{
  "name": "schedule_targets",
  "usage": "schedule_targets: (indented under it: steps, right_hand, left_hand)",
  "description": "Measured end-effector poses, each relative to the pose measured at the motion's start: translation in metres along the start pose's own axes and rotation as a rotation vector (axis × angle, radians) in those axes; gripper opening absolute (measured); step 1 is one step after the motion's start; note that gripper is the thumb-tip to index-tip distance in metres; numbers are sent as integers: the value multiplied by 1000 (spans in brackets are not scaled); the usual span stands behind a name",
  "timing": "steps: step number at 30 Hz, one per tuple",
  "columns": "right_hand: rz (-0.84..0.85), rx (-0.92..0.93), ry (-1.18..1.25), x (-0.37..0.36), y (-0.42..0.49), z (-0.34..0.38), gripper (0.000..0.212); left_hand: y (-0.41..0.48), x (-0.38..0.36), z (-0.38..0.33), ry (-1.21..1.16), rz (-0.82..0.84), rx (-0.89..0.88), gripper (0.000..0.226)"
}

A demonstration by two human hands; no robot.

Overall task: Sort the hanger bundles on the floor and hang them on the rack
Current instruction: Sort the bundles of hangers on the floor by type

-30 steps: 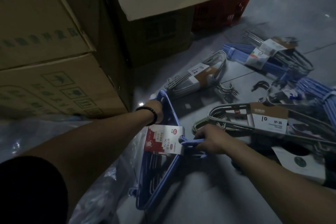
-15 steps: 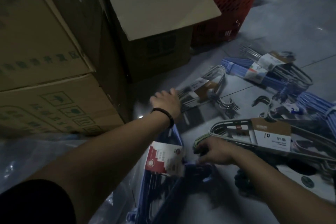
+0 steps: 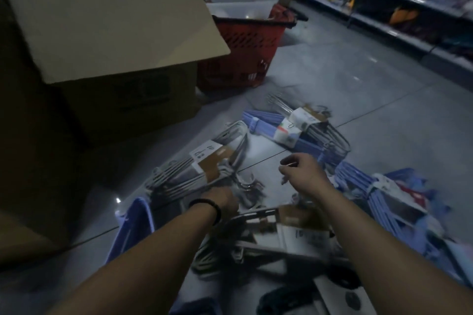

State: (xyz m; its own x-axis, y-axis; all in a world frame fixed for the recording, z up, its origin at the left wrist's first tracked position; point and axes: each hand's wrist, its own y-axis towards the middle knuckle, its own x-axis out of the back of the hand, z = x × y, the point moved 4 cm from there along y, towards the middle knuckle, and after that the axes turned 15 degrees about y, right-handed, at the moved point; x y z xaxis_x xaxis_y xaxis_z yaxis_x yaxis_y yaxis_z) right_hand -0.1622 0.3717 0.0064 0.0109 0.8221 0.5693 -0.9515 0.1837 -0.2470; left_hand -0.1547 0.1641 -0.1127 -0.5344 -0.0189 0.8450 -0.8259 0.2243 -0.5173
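Two bare forearms, yours, reach down over a grey tiled floor (image 3: 358,89) strewn with hanger bundles. Your left hand (image 3: 221,199), with a black wristband (image 3: 207,208), sits at the hooks of a bundle of grey hangers in a brown-and-white card sleeve (image 3: 204,166). Its fingers are hidden and blurred, so I cannot tell whether they grip. Your right hand (image 3: 304,172) hovers just beside it above the floor, fingers loosely curled and apart, holding nothing that shows. Beyond that hand lies a pale blue plastic hanger bundle with a white label (image 3: 266,126), touching a bundle of thin wire hangers (image 3: 330,140). Another blue hanger bundle (image 3: 363,189) lies to the right, and a blurred grey carded bundle (image 3: 294,227) lies between your forearms. An open cardboard box (image 3: 115,33) and a red plastic shopping basket (image 3: 243,51) stand behind, with stocked shop shelves (image 3: 399,0) far right.
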Motion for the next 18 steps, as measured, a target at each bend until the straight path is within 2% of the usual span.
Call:
schedule_targets:
  steps: [4,7,8,10,13,16,18]
  right_hand:
    - [-19,-57,-250,29,48,-18,38]
    - [-14,-99,-371,49,86,-42,47]
    - [-14,-100,-413,52,93,-46,48]
    - [-9,-80,-450,55,102,-48,48]
    - [-21,-71,-485,68,128,-61,46]
    - [5,-78,-592,76,144,-72,47]
    - [-23,-50,-652,82,149,-71,47]
  left_hand:
    - [42,-20,-14,-106,66,163,65]
    - [95,-48,-41,-229,135,111,55]
    - [102,-55,-39,-308,179,155,52]
    - [116,-69,-33,-356,225,109,49]
    - [163,-108,-25,-302,223,77,50]
    - [201,-147,-9,-248,184,163,72]
    - [189,-141,-7,-352,252,205,80]
